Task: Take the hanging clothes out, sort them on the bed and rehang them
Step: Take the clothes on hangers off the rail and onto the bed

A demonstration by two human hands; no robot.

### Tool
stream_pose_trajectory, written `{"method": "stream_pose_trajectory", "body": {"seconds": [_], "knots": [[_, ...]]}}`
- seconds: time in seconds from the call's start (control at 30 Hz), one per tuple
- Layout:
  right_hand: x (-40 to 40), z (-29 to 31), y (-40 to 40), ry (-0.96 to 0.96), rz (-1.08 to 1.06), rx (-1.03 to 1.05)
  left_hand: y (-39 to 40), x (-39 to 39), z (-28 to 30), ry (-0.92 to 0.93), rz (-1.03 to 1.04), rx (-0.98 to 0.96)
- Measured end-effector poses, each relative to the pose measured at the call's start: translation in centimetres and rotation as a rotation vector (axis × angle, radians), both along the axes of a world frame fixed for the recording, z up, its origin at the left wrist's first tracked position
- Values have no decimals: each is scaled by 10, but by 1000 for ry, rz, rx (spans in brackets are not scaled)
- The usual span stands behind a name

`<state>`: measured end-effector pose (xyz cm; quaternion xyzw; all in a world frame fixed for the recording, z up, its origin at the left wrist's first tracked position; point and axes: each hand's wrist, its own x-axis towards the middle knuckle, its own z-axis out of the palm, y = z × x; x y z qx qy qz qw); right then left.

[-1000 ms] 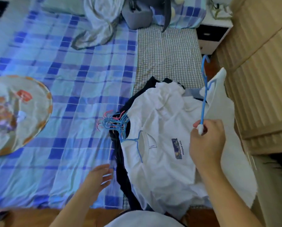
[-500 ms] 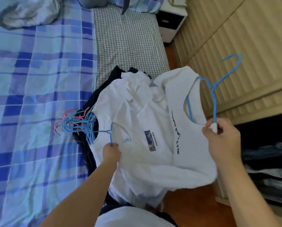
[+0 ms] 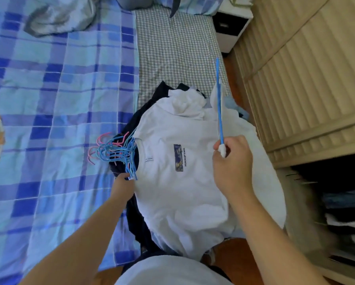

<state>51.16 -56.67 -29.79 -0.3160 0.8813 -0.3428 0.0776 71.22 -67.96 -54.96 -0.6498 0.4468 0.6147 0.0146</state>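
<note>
While my right hand (image 3: 232, 161) pinches a blue hanger (image 3: 220, 112) above the pile (image 3: 185, 182) at the bed's (image 3: 59, 99) right edge, my left hand (image 3: 123, 185) grips the hooks (image 3: 119, 151); I should lift one hanger only, keeping the shirts flat.

My right hand (image 3: 232, 165) pinches a blue hanger (image 3: 219, 103) by its white-wrapped end, the hanger standing nearly upright over a white shirt (image 3: 180, 192) spread on top of the clothes pile at the bed's (image 3: 59, 99) edge. My left hand (image 3: 123, 185) grips the bunch of blue and pink hangers (image 3: 117, 150) at the shirt's collar. The open wardrobe (image 3: 337, 212) is on my right.
</note>
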Motion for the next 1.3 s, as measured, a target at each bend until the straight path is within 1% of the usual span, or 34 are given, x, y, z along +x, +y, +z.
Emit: {"method": "stream_pose_trajectory", "body": {"seconds": [0.07,0.1,0.13,0.17,0.23,0.27,0.3,0.33,0.43,0.53,0.6,0.7,0.77,0.83,0.93,1.0,1.07,1.17,1.3], "knots": [[34,-33,-12,12,39,72,20,14,19,103,262,136],[49,-53,-18,26,98,131,28,19,28,122,355,176],[66,-76,-24,-8,216,223,37,27,37,134,411,188],[80,-97,-28,-95,379,374,45,35,43,144,441,194],[94,-138,-24,-293,774,823,56,49,53,155,451,233],[96,-154,-16,-344,880,1012,60,56,54,158,441,252],[97,-165,-7,-367,895,1096,62,60,55,152,417,265],[96,-172,4,-411,822,1071,64,64,57,151,393,267],[84,-175,36,-573,460,778,66,61,65,130,334,243],[40,-171,68,-594,214,604,75,35,80,149,283,230],[0,-165,97,-630,-5,501,85,5,92,204,207,223],[-54,-133,150,-767,-368,270,108,-55,123,302,23,204],[-82,-99,188,-810,-509,121,132,-104,156,388,-161,198],[-114,-60,225,-803,-574,-7,160,-159,199,475,-374,182],[-177,14,284,-651,-622,-212,209,-252,272,604,-654,78],[-213,74,331,-519,-644,-337,253,-307,323,704,-775,-42],[-238,132,387,-397,-626,-419,307,-351,366,806,-839,-110],[-261,193,479,-278,-562,-428,399,-398,417,901,-962,-155],[-284,279,601,-43,-548,-326,508,-458,500,1031,-1143,-314]]}}
